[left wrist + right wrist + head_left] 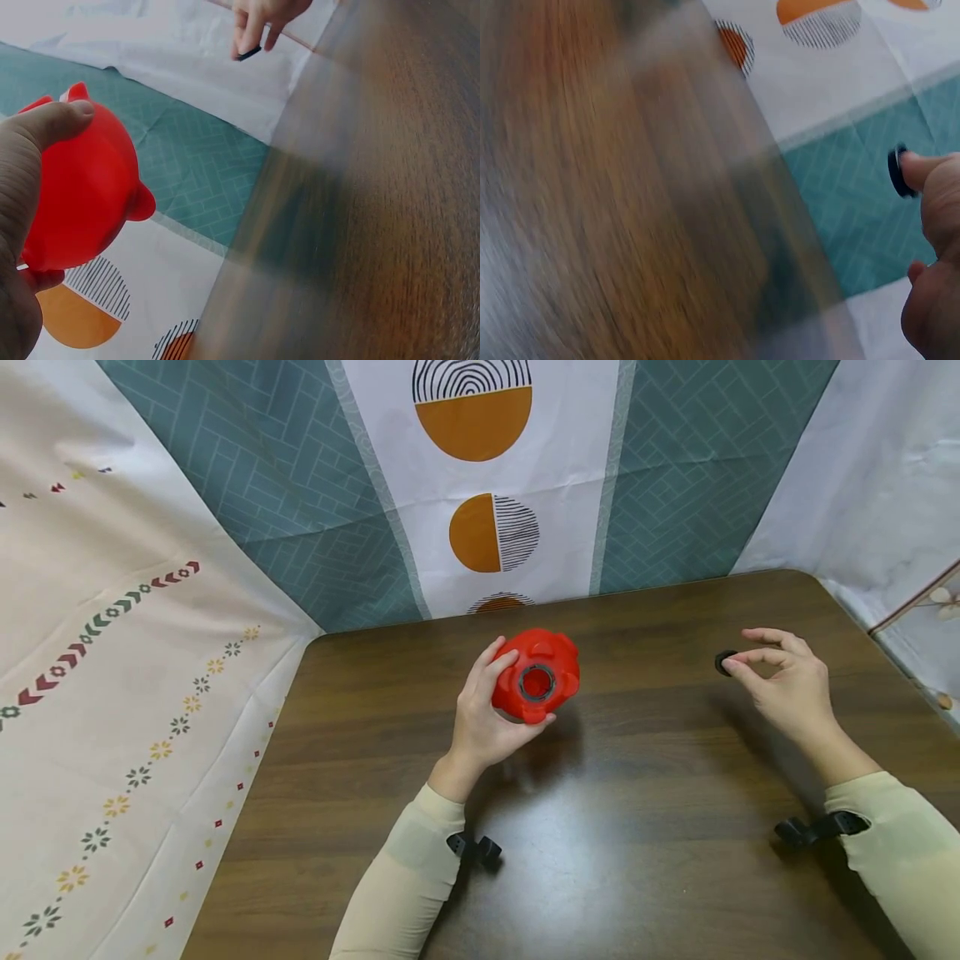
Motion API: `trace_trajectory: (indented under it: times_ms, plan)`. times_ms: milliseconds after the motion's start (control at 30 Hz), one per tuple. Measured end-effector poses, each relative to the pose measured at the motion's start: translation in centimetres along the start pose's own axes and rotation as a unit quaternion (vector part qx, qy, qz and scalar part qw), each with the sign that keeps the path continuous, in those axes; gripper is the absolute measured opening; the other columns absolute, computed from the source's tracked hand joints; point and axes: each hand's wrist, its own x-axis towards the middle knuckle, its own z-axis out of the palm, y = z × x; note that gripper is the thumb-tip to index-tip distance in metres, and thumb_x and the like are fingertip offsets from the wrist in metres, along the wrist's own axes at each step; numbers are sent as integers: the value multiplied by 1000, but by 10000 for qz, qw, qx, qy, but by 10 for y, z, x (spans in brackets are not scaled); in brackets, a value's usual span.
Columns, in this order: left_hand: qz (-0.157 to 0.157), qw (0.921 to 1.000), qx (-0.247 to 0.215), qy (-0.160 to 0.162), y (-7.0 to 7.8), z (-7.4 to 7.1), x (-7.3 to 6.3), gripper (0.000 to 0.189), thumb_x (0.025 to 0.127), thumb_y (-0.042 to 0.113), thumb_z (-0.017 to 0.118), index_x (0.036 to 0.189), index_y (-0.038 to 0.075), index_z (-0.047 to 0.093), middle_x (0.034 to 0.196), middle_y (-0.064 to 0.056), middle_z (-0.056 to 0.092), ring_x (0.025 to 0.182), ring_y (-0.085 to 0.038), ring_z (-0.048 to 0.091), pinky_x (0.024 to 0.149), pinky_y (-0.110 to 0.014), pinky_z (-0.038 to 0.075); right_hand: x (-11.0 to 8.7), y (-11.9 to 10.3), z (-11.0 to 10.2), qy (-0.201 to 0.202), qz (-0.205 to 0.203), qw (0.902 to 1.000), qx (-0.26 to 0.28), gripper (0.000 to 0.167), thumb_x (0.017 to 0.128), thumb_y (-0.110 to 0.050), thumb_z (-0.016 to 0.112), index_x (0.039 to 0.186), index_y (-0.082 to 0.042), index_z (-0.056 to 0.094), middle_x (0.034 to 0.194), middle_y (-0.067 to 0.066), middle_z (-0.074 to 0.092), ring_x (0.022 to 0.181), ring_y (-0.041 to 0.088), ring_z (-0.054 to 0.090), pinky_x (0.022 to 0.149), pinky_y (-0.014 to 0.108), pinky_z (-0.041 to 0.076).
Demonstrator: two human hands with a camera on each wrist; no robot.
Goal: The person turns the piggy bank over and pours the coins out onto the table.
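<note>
My left hand [480, 714] grips a red, rounded piggy bank [561, 681] above the table, its thumb and fingers spread round the sides. The underside faces the head camera, with stubby feet around a round, dark-rimmed hole. In the left wrist view the piggy bank's smooth red side [86, 187] shows, with the thumb across it. Well off to the right, my right hand [791, 689] pinches a small black round plug [722, 663] between thumb and forefinger, apart from the bank. The plug [897, 172] appears edge-on in the right wrist view.
A brown wooden table [337, 802] lies under both hands. Behind it hangs a teal and white patterned cloth [675, 485]. A cream printed cloth [90, 568] is on the left, and a white one [885, 485] on the right.
</note>
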Motion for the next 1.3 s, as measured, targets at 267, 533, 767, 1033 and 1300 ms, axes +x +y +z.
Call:
trace_trajectory:
  times_ms: [267,533,767,1033,1300]
  plan:
    - [-14,10000,1,-31,-1,0,-1,79,65,22,86,131,4,46,140,-19,45,130,-28,43,95,-35,49,2,27,-4,-558,-208,9981,-167,10,81,-14,78,77,-5,75,113,10,64,103,-9,45,63,11,32]
    - [-37,10000,7,-90,-1,1,-1,79,65,21,86,131,4,46,139,-20,45,131,-28,42,96,-35,48,6,46,-4,-1704,-539,9821,-596,5,82,-21,78,81,-16,78,113,4,63,104,10,49,69,19,36]
    - [-41,9999,-22,-129,1,3,-1,79,65,20,86,130,4,46,139,-22,45,131,-28,42,95,-36,49,17,48,0,-2308,-1371,9613,-616,14,72,-10,83,81,-19,78,111,3,65,105,20,51,73,18,37]
    - [20,9999,8,-138,3,3,-1,79,64,20,87,130,4,46,139,-20,45,131,-30,42,95,-36,49,29,52,7,-2705,-1614,9480,-461,23,69,-9,85,74,-29,75,108,1,65,107,17,49,85,9,28]
    - [91,9999,-47,-136,2,4,0,79,64,20,87,130,3,46,140,-19,45,131,-32,42,95,-36,49,34,56,10,-2995,-1489,9414,-444,24,71,-11,84,74,-33,73,110,3,65,110,20,47,90,11,24]
